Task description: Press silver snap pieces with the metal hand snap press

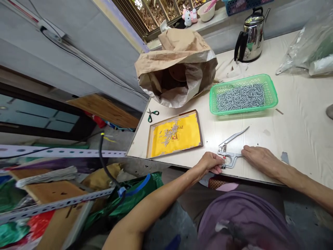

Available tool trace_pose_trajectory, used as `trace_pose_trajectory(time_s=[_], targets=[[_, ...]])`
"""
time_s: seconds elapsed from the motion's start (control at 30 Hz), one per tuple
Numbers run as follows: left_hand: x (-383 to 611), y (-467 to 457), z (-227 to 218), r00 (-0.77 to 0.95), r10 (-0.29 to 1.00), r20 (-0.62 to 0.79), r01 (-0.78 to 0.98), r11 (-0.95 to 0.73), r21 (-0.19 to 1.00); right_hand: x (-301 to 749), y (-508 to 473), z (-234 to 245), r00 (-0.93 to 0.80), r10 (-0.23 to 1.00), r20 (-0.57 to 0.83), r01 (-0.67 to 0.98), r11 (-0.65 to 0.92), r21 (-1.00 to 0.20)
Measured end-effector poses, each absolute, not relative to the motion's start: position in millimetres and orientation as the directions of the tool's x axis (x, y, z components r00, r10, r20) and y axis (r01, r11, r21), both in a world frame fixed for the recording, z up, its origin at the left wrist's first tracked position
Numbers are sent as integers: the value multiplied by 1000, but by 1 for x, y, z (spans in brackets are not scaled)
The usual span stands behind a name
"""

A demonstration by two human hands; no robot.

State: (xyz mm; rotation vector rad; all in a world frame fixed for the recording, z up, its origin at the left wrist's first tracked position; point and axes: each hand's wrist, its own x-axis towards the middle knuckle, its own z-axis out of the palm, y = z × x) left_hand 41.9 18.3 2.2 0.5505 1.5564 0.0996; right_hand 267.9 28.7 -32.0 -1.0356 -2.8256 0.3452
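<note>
Two bare hands work at one pair of metal pliers (236, 157) lying by the near edge of one pale table (293, 114), the two handles spread apart. The left hand (211, 162) has its thumb and fingertips drawn together at the pliers' head, beside a small red part; whether they grip the tool or a tiny piece cannot be told. The right hand (260, 158) is closed on the end of the lower handle. Left of the pliers is one shallow tray (192, 137) with a yellow bottom, holding scattered small metal pieces (170, 133), too many to count. Just beyond the tray's far left corner lies one pair of scissors (152, 114). Beyond the pliers stands one green basket (244, 111) with a thick layer of similar pieces, also uncountable. Farther back are one open brown paper bag (179, 55) and one shiny kettle (255, 38).
</note>
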Motion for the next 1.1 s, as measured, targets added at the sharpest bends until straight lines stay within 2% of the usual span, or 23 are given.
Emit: trace_pose_trajectory(time_s=[0.1,0.2,0.3,0.67,0.83,0.9,0.97,1.03,1.1], targets=[[42,18,0,34,383,-923,281,883,377,272,39,-29,-747,665,14,642,725,-249],[42,19,0,28,380,-924,282,884,372,276,55,-29,-709,702,67,688,709,-154],[43,19,1,16,384,-923,276,886,373,278,68,-32,-721,692,37,687,721,-96],[45,15,1,-19,381,-925,235,901,366,269,67,-19,-715,696,-71,699,711,-67],[41,11,-7,14,405,-914,234,887,397,269,64,-16,-719,693,-48,695,716,-67],[39,7,-7,9,445,-896,307,851,426,269,63,-17,-723,690,-39,691,720,-65],[38,1,-5,-43,600,-799,480,713,511,270,61,-17,-726,687,-28,687,724,-61],[40,-4,-3,-32,835,-549,694,414,589,270,59,-18,-730,683,-10,682,729,-53],[47,-5,-3,116,960,-257,821,53,569,270,57,-18,-730,683,12,682,730,-48]])
